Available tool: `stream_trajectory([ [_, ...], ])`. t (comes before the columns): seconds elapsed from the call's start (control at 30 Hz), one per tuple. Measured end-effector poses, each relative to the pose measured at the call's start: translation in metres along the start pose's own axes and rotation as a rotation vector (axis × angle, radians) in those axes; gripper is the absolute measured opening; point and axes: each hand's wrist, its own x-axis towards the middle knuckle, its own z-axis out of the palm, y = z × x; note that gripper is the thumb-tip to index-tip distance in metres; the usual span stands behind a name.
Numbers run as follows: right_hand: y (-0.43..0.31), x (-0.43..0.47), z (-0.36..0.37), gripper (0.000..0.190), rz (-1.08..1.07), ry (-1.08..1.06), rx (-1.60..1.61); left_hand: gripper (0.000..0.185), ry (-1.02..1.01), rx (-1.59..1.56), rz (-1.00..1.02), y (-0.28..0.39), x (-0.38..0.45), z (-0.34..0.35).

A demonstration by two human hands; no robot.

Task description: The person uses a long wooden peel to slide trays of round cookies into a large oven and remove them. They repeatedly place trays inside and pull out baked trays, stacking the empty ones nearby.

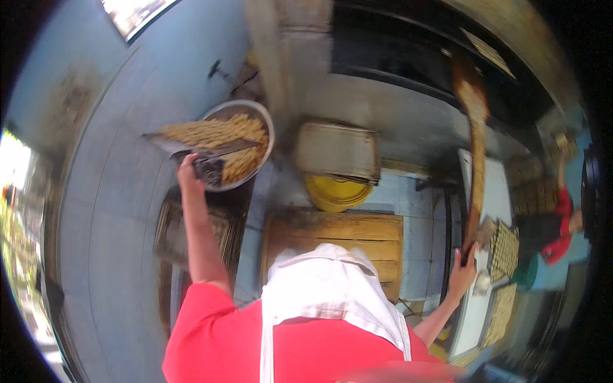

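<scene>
My left hand [189, 174] grips a dark cloth [209, 171] at the edge of a tilted metal baking tray [165, 142]. Small golden-brown baked pieces [194, 133] cover much of the tray, which leans over a large round metal basin [271, 129]. More such pieces [245, 163] lie in the basin. Out to the right, my right hand [463, 275] is closed around the handle of a long wooden peel [475, 167]. The peel's scorched broad end reaches up to a dark oven opening [392, 52].
Stacked metal trays [337, 148] sit above a yellow round container [337, 194]. A slatted wooden surface [335, 230] is before me. More trays [196, 234] are stacked below the basin. At right, a white table [471, 306] holds filled trays [504, 251]; another person [564, 215] is beyond.
</scene>
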Motion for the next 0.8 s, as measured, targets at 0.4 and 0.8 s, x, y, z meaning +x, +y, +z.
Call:
stream_trajectory([
  [0.4,-0.025,0.003,0.012,0.069,-0.034,-0.074,0.015,0.052,0.211,-0.023,0.080,-0.138,-0.106,-0.043],
  [0.8,-0.018,-0.015,-0.013,0.065,-0.070,-0.060,-0.071,0.031,-0.478,-0.213,-0.772,-0.177,-0.079,0.053],
])
